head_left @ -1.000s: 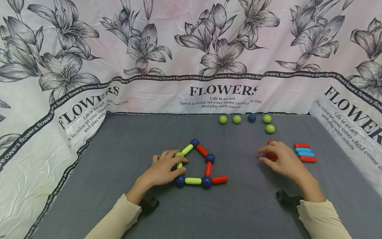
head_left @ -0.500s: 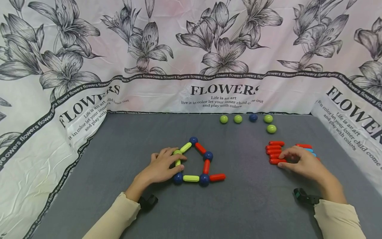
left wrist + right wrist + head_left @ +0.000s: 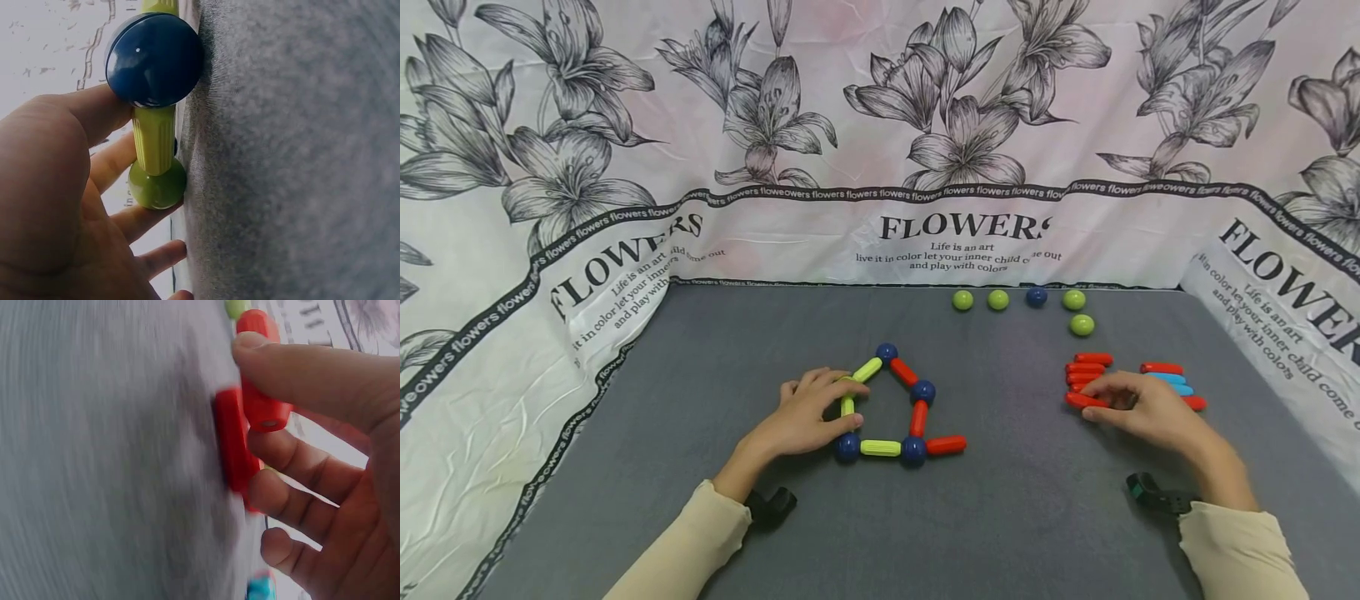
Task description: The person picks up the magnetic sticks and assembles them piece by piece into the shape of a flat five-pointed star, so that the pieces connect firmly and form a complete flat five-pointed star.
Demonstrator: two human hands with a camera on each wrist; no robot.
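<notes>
A closed five-sided shape of magnetic building sticks and balls lies on the grey table; an extra red stick (image 3: 946, 445) points right from its lower-right blue ball (image 3: 913, 451). My left hand (image 3: 808, 417) holds its left side, round a yellow-green stick (image 3: 154, 139) between a blue ball (image 3: 155, 59) and a green ball (image 3: 157, 184). Fingers partly hide that side in the head view. At the right, my right hand (image 3: 1153, 408) pinches a red magnetic stick (image 3: 265, 409) between thumb and fingers, at the near end of a red stick row (image 3: 1086, 367).
Behind the right hand, red and blue sticks (image 3: 1172, 379) lie side by side, partly covered. Several green balls (image 3: 1082, 325) and one blue ball (image 3: 1036, 297) sit along the table's back edge. A flower-printed cloth (image 3: 820, 242) hangs behind and beside the table.
The right hand first moved right and down to the nearest red stick, then slightly left; it now pinches that stick, whose left end has shifted. The left hand stays at the shape.
</notes>
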